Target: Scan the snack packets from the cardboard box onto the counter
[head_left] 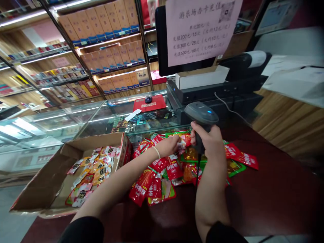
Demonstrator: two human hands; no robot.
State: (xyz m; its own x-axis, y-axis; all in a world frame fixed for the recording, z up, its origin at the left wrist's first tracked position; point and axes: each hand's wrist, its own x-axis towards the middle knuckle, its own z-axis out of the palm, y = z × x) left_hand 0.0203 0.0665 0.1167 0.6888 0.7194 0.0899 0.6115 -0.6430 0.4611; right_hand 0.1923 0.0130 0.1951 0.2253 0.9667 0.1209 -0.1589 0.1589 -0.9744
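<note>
My right hand (209, 136) is wrapped round the handle of a dark barcode scanner (201, 113), its head level with the front of the till and a blue light showing on top. A cable hangs down from its grip. My left hand (168, 145), with a pale band at the wrist, pinches a small snack packet (181, 144) just left of the scanner; the packet is partly hidden by the fingers. Beneath both hands spreads a pile of red snack packets (174, 168), some with green edges and clear windows. To the left, an open cardboard box (37, 184) holds several small white and orange packets (97, 167).
Behind the scanner stand a black cash drawer (189, 94), a white carton (202, 78) and a monitor with a paper sign (202, 33). A computer mouse (148, 99) rests on a red mat (159, 103) on the glass counter (98, 116). Shelves of boxes line the back.
</note>
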